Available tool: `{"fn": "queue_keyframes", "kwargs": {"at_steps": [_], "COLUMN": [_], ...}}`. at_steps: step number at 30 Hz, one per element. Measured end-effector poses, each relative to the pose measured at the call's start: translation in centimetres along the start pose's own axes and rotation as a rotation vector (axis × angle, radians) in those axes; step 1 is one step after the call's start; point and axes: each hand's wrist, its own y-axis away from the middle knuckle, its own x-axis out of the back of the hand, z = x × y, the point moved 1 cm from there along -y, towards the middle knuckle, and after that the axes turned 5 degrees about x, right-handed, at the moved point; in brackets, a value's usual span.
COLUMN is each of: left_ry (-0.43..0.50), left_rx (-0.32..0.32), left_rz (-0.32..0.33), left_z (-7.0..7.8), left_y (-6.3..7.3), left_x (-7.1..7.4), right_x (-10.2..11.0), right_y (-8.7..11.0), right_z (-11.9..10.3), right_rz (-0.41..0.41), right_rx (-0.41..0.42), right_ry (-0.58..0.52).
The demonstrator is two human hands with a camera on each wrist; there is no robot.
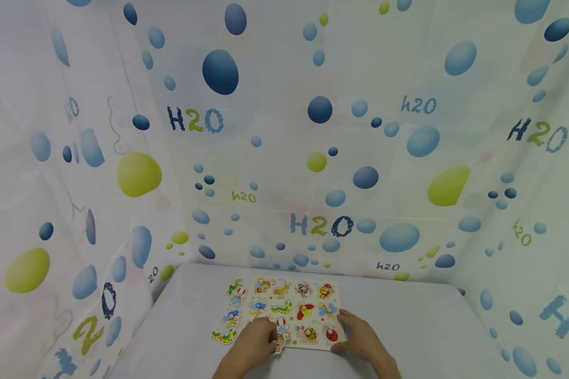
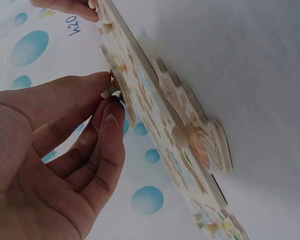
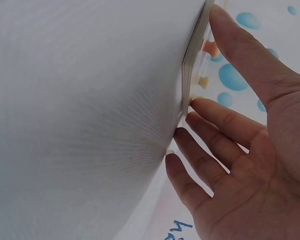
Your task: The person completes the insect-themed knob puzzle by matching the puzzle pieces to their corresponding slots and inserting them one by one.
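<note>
A wooden knob puzzle board (image 1: 291, 320) printed with insects lies on the white table. My left hand (image 1: 255, 339) is over its front edge and pinches the small knob of a puzzle piece (image 2: 122, 92) between thumb and fingertips. That piece is seen edge-on, close to the board's face. Beside the board's front edge is a bee puzzle piece (image 2: 192, 120) with its knob up, partly covered by my left hand in the head view. My right hand (image 1: 360, 339) touches the board's right edge near the front corner, thumb and fingers spread and fairly straight.
Left of the board lie loose pieces: a caterpillar (image 1: 224, 336), a blue winged insect (image 1: 232, 317), a red-and-white one (image 1: 238, 296) and a green one (image 1: 234, 285). The table (image 1: 422, 326) meets a patterned curtain (image 1: 275, 158) at the back and sides.
</note>
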Motion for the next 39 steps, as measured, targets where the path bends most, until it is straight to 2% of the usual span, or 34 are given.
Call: {"fn": "queue_keyframes", "kwargs": {"at_steps": [4, 7, 12, 20, 25, 31, 39], "left_ry": [-0.006, 0.009, 0.045, -0.01, -0.038, -0.071, -0.057], "left_rx": [0.027, 0.036, 0.02, -0.02, -0.034, -0.033, -0.041], "left_rz": [0.008, -0.01, -0.025, 0.032, 0.063, 0.078, 0.094], "left_z": [-0.3, -0.5, -0.9, -1.3, -1.3, -1.9, -2.7], "left_y": [-0.2, -0.4, -0.8, -1.2, -1.4, -2.0, -3.1], "left_x": [0.6, 1.0, 1.2, 1.9, 2.7, 3.0, 3.3], "right_x": [0.1, 0.0, -0.2, -0.2, 0.0, -0.1, -0.2], "right_y": [0.0, -0.1, -0.1, 0.0, 0.0, -0.2, -0.3], "right_z": [0.2, 0.4, 0.4, 0.0, -0.1, 0.1, 0.3], "right_rz": [0.004, 0.004, -0.004, -0.019, -0.007, -0.001, -0.003], "right_rx": [0.03, 0.036, 0.021, -0.04, -0.013, 0.014, 0.008], "right_ry": [-0.005, -0.012, -0.01, -0.017, -0.004, 0.002, 0.008]}}
